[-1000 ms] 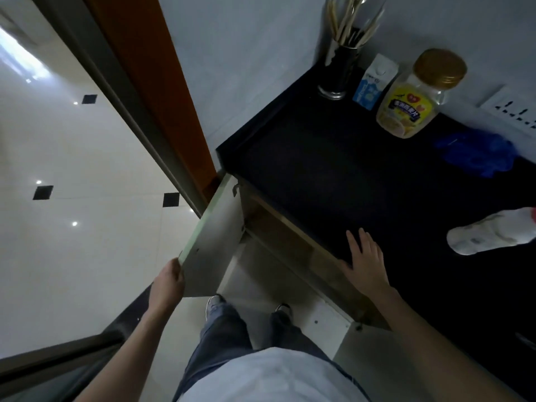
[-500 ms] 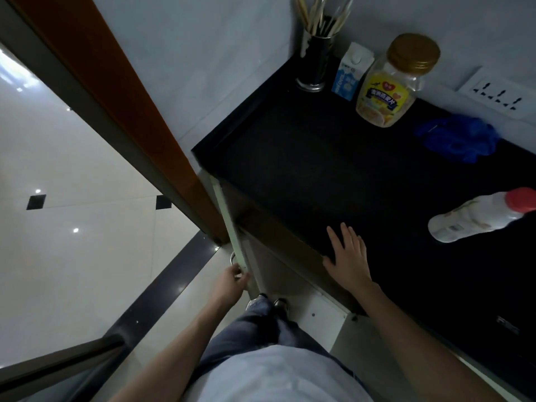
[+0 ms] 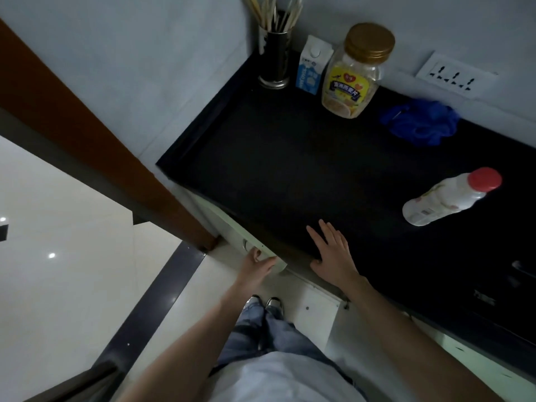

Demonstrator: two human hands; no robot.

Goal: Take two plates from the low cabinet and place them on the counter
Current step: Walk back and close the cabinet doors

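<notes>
Head view looks down over a black worktop (image 3: 290, 169) set into a corner, its left edge against the pale wall and its front edge running diagonally toward the lower right. The middle of the worktop is bare, with open room between the front edge and the things along the back: a dark holder of chopsticks (image 3: 274, 58), a small blue-and-white carton (image 3: 311, 66), a jar with a gold lid (image 3: 355, 74) and a crumpled blue cloth (image 3: 422, 121). A white bottle with a red cap (image 3: 448, 198) lies on its side well to the right.

The right hand (image 3: 333, 255) rests flat on the front edge of the worktop, fingers spread and holding nothing. The left hand (image 3: 256, 264) is at the lower corner of the pale cabinet door (image 3: 232, 227), fingers curled on its edge beside a round knob; how firmly it grips cannot be told. No plates show; the cabinet inside is hidden.

Compared with half a second ago, the door has swung from edge-on and open to nearly flush under the worktop, and the left hand has followed it inward. The right hand has kept its place.
</notes>
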